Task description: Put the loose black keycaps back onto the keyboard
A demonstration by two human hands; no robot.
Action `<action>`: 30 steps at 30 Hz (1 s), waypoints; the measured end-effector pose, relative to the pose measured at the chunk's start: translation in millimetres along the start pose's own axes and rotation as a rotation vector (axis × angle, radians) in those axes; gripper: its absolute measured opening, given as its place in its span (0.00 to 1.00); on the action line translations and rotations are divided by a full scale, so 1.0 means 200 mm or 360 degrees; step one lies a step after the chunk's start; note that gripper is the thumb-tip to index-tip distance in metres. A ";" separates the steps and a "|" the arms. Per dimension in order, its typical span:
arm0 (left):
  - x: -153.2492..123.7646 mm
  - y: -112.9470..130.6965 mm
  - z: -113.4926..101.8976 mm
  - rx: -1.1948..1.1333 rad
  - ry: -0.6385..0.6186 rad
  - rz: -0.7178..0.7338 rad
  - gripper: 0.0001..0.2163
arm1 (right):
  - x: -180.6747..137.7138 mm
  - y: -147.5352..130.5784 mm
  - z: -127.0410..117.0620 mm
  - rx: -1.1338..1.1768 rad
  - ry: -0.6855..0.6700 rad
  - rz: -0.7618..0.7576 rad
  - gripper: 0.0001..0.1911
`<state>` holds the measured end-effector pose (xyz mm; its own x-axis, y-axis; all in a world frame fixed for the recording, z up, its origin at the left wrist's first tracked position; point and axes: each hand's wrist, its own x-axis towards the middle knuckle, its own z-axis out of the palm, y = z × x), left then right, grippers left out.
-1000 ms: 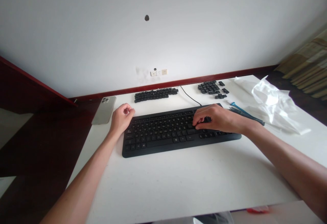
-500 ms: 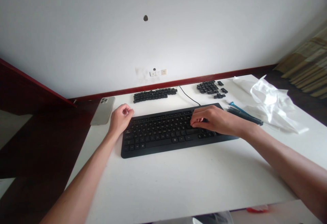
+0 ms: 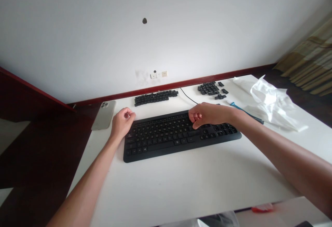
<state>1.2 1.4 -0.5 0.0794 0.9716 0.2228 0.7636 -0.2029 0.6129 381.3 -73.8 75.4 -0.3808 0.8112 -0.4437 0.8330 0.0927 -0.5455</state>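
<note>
A black keyboard lies on the white table in front of me. Its right end, around the number block, shows open frames where keycaps are off. My right hand is over the right part of the main keys, fingers curled and thumb pointing down; what the fingertips hold, if anything, is hidden. At the keyboard's far left corner rests my left hand, its fingers curled toward the thumb, contents hidden. Behind the keyboard lie a row of loose black keycaps and, farther right, a second keycap group.
A phone lies face down at the left table edge. To the right are a blue-handled tool and a crumpled white plastic bag. The keyboard cable runs back toward the wall. Something red shows below the front edge.
My right hand has shifted slightly left and tilted, with its thumb now pointing down and more of the number block uncovered. My left hand stays beside the keyboard. The view has shifted slightly.
</note>
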 end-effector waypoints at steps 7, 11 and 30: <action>0.00 0.01 -0.01 -0.0009 0.0001 -0.0011 0.09 | 0.11 -0.20 -0.09 -0.0584 -0.0247 0.0289 0.13; 0.00 0.01 -0.01 -0.0009 0.0005 0.0002 0.09 | 0.10 -0.27 -0.04 -0.0752 -0.0135 0.0307 0.14; 0.00 0.01 -0.01 0.0027 -0.0032 -0.0032 0.10 | -0.06 -0.13 -0.14 -0.0665 0.0241 0.0170 0.13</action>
<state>2.3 1.1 2.4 0.0767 0.9777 0.1955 0.7760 -0.1816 0.6040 375.5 -69.5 114.4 -0.2468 0.9014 -0.3558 0.9667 0.2034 -0.1551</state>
